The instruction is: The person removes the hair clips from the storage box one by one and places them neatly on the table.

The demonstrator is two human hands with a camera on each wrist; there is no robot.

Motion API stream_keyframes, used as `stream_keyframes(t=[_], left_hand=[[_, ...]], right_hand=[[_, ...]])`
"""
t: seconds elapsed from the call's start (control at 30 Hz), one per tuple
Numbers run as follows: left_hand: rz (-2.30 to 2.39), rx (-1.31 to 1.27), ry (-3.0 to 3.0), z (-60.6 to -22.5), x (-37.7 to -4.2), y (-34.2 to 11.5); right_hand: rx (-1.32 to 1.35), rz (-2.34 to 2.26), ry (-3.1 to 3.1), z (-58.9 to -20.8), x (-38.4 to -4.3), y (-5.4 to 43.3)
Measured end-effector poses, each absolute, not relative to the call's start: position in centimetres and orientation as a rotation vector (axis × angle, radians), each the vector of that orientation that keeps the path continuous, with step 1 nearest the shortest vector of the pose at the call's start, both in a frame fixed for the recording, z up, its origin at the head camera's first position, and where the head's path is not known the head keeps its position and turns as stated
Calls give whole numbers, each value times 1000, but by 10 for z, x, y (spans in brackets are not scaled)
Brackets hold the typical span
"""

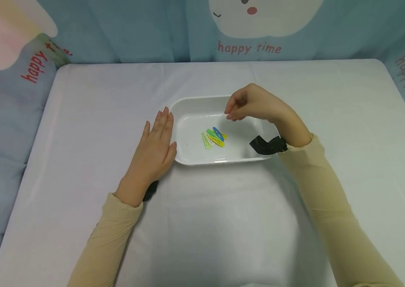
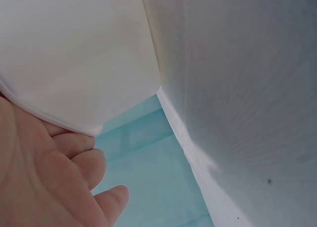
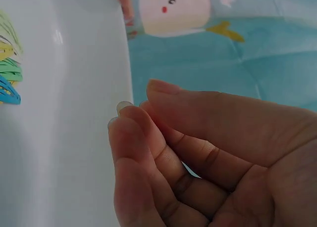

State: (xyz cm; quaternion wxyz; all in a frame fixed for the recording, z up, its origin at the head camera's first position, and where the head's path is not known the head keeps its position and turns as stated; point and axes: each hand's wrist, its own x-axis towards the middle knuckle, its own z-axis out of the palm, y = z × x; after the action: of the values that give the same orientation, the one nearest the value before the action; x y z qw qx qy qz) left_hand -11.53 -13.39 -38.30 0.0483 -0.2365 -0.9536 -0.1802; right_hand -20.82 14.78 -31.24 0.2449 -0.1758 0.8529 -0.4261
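Observation:
A small pile of snap hair clips (image 1: 214, 137) in yellow, green, blue and white lies on the bottom of a white tray (image 1: 191, 159). My left hand (image 1: 153, 149) rests along the tray's left edge, fingers straight; in the left wrist view its fingers (image 2: 81, 160) touch the underside of the rim. Above the tray's back right part hovers my right hand (image 1: 254, 103), its fingers loosely bent. Nothing shows between thumb and fingertips in the right wrist view, where the clips (image 3: 9, 71) appear at the left border, apart from the hand.
The tray stands on a table covered with a white cloth (image 1: 91, 119). Behind and to the left hangs a light blue printed curtain (image 1: 145, 32). A black strap (image 1: 268, 145) on the right wrist overlaps the tray's front right corner.

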Motion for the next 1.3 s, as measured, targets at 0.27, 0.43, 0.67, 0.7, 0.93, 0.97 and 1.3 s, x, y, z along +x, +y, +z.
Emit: stream_keyframes(t=[0.27,0.43,0.67,0.7,0.93,0.97,1.3], left_hand=[[-559,-737,-2903,-382,-116,-132],[-552,-742,-2912,-381,-116,-131],[-543,-733,-2917,-381,-116,-132],[-545,-731,-2917,-381,-116,-132],[-548,-724,-2920,-382,-116,-133],[-549,-723,-2921,-382,-116,-133],[-554,-719,-2919,-382,-116,-133]], right_hand=[[-463,-1058,2289,-322,-222,132],[-438,-1009,2256,-330,-227,128],[-403,-937,2223,-337,-232,122],[-393,-923,2219,-337,-233,122],[-406,-790,2233,-344,-234,119],[-409,-773,2238,-345,-234,119],[-461,-703,2252,-350,-232,116]])
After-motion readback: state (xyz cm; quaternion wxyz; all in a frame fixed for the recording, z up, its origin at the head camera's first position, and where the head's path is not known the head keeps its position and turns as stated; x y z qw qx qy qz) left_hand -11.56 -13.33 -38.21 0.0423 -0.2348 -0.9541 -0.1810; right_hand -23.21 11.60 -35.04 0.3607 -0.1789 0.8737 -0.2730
